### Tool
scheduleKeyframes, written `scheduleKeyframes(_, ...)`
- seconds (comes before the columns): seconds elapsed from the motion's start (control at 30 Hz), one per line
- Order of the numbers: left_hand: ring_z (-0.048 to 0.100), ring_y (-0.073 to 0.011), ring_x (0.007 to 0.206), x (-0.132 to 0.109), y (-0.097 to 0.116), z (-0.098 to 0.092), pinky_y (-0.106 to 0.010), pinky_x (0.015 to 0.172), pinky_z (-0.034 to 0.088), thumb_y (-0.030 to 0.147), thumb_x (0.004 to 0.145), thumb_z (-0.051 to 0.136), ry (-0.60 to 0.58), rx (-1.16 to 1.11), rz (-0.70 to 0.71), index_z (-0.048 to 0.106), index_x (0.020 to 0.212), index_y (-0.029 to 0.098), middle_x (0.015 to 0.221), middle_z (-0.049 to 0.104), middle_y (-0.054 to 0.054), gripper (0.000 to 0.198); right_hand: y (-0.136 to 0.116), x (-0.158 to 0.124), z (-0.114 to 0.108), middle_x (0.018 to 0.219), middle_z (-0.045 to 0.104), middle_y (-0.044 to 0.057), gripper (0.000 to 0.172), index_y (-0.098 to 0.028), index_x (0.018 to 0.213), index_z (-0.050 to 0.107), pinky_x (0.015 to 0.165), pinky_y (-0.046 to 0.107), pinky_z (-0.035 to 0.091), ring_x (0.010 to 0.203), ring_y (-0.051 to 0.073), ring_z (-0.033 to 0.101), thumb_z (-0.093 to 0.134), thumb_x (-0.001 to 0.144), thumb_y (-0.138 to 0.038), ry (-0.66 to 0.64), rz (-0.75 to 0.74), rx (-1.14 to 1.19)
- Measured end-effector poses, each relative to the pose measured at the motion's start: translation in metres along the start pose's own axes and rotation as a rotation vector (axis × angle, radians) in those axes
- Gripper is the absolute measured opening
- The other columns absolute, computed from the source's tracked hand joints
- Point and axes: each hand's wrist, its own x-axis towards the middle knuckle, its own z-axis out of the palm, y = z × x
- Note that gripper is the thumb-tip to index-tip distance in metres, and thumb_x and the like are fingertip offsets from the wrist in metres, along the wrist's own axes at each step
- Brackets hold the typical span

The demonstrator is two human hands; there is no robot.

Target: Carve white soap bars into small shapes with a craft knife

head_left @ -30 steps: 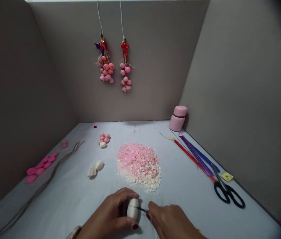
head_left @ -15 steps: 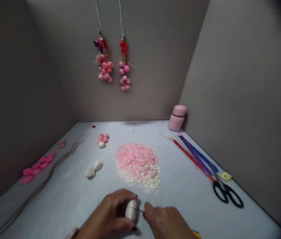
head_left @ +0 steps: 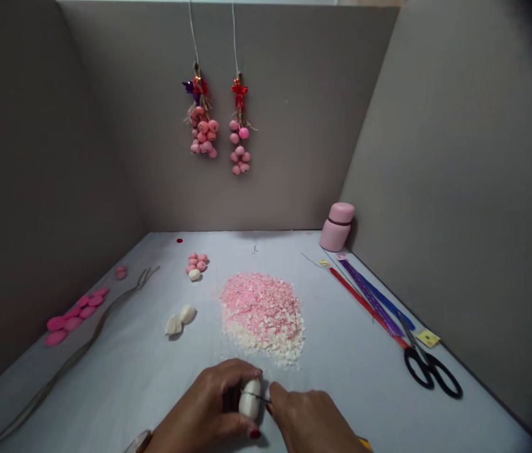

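Close to the table's front edge, my left hand (head_left: 226, 402) grips a white oval piece of soap (head_left: 249, 402) on edge between thumb and fingers. My right hand (head_left: 310, 418) is closed round a knife; its thin dark blade (head_left: 261, 398) lies across the soap's upper face. A yellow end of the knife (head_left: 365, 443) shows behind the palm, while most of the handle is hidden. Just beyond my hands spreads a heap of pink and white shavings (head_left: 263, 311). Two white pieces (head_left: 181, 319) lie to the left of the heap.
Pink balls (head_left: 197, 261), flat pink ovals (head_left: 77, 314) and long twine (head_left: 91, 340) lie on the left. Black-handled scissors (head_left: 429, 368) and coloured ribbons (head_left: 370, 302) run along the right, below a pink flask (head_left: 338, 226). Two bead strings (head_left: 240, 145) hang at the back wall.
The view has tilted up slightly. My right hand has shifted a little left, closer to the soap, and the blade reaches further across it. My left hand keeps its hold.
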Motion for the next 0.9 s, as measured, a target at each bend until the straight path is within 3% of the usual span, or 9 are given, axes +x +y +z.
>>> scheduleKeyframes(0.1,0.062,-0.0221,0.09,0.0,0.001,0.003,-0.032,0.079,0.047,0.014,0.068,0.073,0.012,0.048,-0.032,0.064,0.107,0.021,0.102,0.069,-0.005,0.041,0.004,-0.002,0.003,0.062,0.071,0.001,0.014,-0.02,0.087,0.055,0.039,0.031,0.013,0.05,0.023,0.068,0.052,0.079,-0.01,0.05,-0.032,-0.02)
scheduleKeyframes(0.2,0.062,-0.0211,0.086,0.0,0.003,0.005,-0.031,0.075,0.047,0.009,0.065,0.067,0.021,0.096,-0.067,0.062,0.105,0.021,0.097,0.068,-0.004,0.042,0.009,-0.004,0.009,0.059,0.068,-0.001,0.01,-0.021,0.085,0.052,0.039,0.028,0.018,0.045,0.019,0.065,0.052,0.081,-0.012,0.114,-0.068,0.005)
scheduleKeyframes(0.5,0.06,-0.0208,0.082,0.001,0.005,0.006,-0.031,0.071,0.046,0.017,0.067,0.069,-0.007,-0.008,-0.1,0.062,0.103,0.018,0.094,0.067,-0.005,0.036,0.015,-0.008,0.015,0.051,0.062,-0.004,0.009,-0.022,0.076,0.049,0.038,0.026,0.019,0.039,0.016,0.059,0.053,0.083,-0.017,0.133,-0.072,0.042)
scheduleKeyframes(0.9,0.056,-0.0211,0.081,-0.002,-0.01,0.006,-0.032,0.07,0.043,0.023,0.066,0.074,-0.038,-0.065,-0.115,0.062,0.106,0.023,0.095,0.065,-0.003,0.042,0.015,-0.009,0.016,0.054,0.066,-0.003,0.008,-0.022,0.078,0.053,0.036,0.026,0.017,0.039,0.017,0.061,0.056,0.083,-0.016,0.086,-0.07,0.0)
